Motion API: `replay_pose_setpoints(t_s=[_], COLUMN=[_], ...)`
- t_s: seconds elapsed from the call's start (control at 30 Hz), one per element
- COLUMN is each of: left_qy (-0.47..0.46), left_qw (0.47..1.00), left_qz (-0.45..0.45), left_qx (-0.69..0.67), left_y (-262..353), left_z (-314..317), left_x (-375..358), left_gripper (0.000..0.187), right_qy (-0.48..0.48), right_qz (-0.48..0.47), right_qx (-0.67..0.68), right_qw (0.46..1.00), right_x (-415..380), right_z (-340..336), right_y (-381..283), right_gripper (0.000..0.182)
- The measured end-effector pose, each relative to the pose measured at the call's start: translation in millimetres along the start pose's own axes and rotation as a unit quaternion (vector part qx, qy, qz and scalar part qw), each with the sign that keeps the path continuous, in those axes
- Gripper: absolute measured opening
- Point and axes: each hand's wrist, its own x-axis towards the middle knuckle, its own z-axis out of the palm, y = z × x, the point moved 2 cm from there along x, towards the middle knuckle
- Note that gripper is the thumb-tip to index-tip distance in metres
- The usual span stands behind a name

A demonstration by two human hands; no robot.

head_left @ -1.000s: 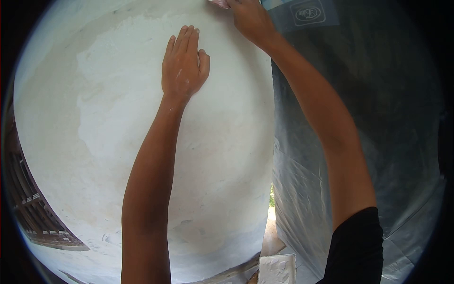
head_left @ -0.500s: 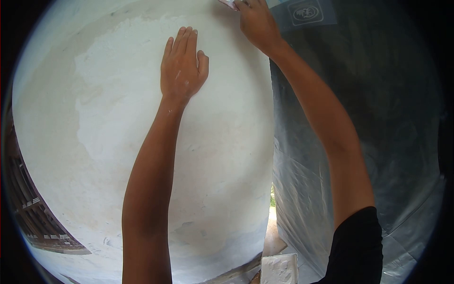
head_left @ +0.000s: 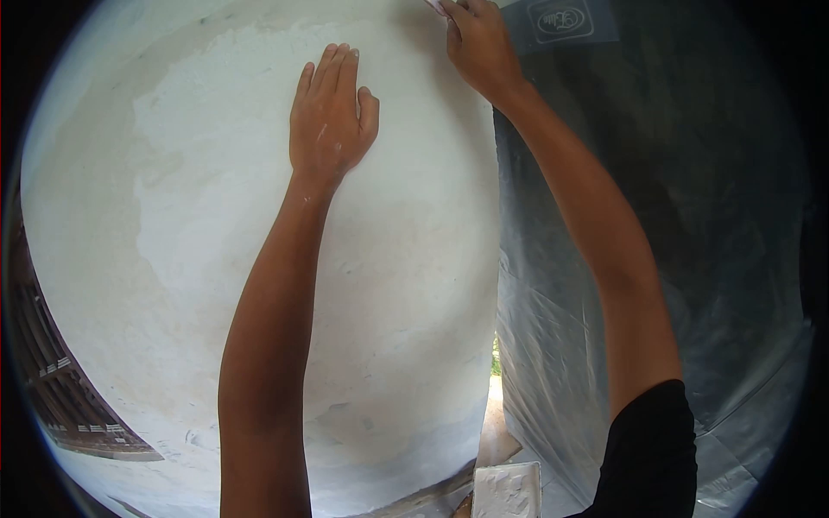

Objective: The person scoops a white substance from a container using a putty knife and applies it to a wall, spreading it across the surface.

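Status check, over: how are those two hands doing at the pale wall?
Left hand open against patchy off-white wall. Right hand gripping small pinkish piece, cut off by frame's top edge. Dark plastic sheet behind right forearm; nothing visibly blocking.

The wall (head_left: 406,259) looks matt and chalky, faintly scuffed, beside wrinkled, glossy, translucent plastic sheeting (head_left: 553,345).

Compared with a second ago, we see the right hand (head_left: 484,53) farther right and slightly lower, nearer the printed label (head_left: 561,21) on the dark plastic sheet (head_left: 725,190). The pale pinkish thing (head_left: 437,6) it grips has shifted right too, with less of it showing.
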Motion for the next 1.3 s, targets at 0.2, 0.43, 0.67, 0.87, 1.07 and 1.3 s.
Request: replay_pose_setpoints(t_s=[0.2, 0.43, 0.67, 0.87, 1.07, 1.3], left_qy=[0.003, 0.005, 0.023, 0.002, 0.002, 0.004], left_qw=[1.000, 1.000, 0.999, 1.000, 1.000, 1.000], left_qz=[0.004, 0.005, 0.013, 0.002, 0.004, 0.016], left_qx=[-0.004, -0.006, 0.018, 0.008, 0.003, 0.012], left_y=[-2.0, 0.1, 0.1, -0.6, -1.1, -0.6], left_z=[0.7, -0.7, -0.9, 0.1, 0.2, 2.1], left_x=[1.7, 2.1, 2.4, 1.7, 1.3, 1.3], left_gripper=[0.047, 0.047, 0.044, 0.047, 0.047, 0.047], right_qy=[-0.113, -0.104, -0.018, -0.044, -0.219, -0.184], right_qz=[0.013, 0.371, 0.405, 0.113, 0.113, -0.036], right_qx=[-0.046, 0.254, 0.335, -0.049, -0.065, -0.055], right_qw=[0.992, 0.887, 0.851, 0.991, 0.967, 0.981], right_x=[-21.6, -44.9, -22.8, -5.7, -14.5, -52.1], right_z=[17.6, -35.0, -20.5, 15.7, 42.8, 4.2], right_y=[-13.5, -20.1, 15.2, 40.2, 32.4, 6.1], right_gripper=[0.032, 0.016, 0.021, 0.026, 0.030, 0.020])
